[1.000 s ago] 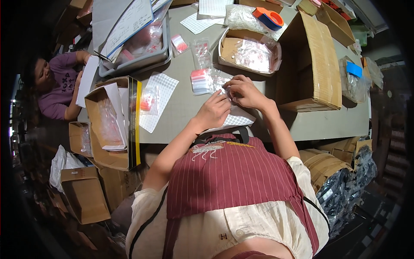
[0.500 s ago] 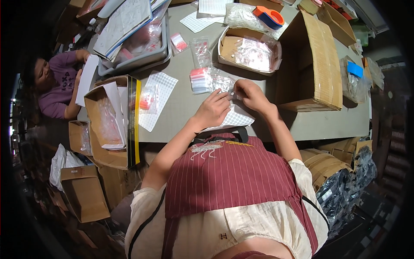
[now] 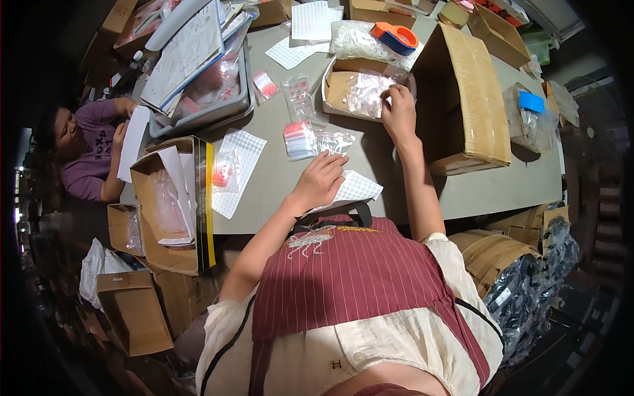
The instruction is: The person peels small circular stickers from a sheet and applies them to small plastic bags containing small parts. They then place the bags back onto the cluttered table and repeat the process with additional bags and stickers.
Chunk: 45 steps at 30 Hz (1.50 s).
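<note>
My left hand lies on the sheet of small round stickers near the table's front edge, fingers stretched out and open. Just beyond its fingertips are clear plastic bags, beside a stack of small zip bags with red and white bands. My right hand is over the near right side of a shallow cardboard box, its fingers pinched together. What they hold, if anything, is too small to make out. Several clear bags lie in that box, close to my right fingertips.
A tall open carton stands right of my right arm. Behind the shallow box are a bag of clear pieces and an orange-and-blue tape ring. A grey bin and a carton stand left; a person sits beyond them.
My right hand has moved away from the bags by my left hand, up to the shallow box. My left hand stays by the sticker sheet. The view has shifted slightly.
</note>
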Available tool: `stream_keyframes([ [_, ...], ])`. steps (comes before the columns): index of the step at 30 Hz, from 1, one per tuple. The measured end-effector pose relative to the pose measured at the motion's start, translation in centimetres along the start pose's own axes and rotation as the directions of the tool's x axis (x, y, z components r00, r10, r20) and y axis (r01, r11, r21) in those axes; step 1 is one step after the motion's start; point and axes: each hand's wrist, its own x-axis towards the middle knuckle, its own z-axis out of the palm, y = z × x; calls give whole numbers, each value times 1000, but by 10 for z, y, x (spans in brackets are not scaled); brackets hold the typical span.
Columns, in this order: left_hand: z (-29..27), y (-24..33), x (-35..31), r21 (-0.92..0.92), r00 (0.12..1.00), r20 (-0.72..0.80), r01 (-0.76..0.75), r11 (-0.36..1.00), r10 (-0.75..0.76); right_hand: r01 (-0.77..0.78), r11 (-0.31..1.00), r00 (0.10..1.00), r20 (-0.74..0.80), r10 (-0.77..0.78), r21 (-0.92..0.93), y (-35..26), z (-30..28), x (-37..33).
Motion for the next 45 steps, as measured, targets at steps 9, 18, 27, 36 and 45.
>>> stream_keyframes([
  [9,-3,-1,3,-22,998,-46,47,999,-48,-145,969,822,570,5,201,-37,-25,-101],
  [18,-7,-10,0,-415,892,15,417,809,-452,-528,829,693,658,295,185,-31,-36,-126],
  [27,-4,-17,-5,-406,920,-29,347,845,-392,-307,874,854,515,78,376,-27,-18,-127],
  [36,-9,-14,-3,-431,839,68,512,743,-539,-764,493,539,831,134,416,-21,-1,-96],
  [45,-10,-18,-5,-430,921,-24,341,836,-388,-275,797,818,566,-100,538,-36,-8,-98],
])
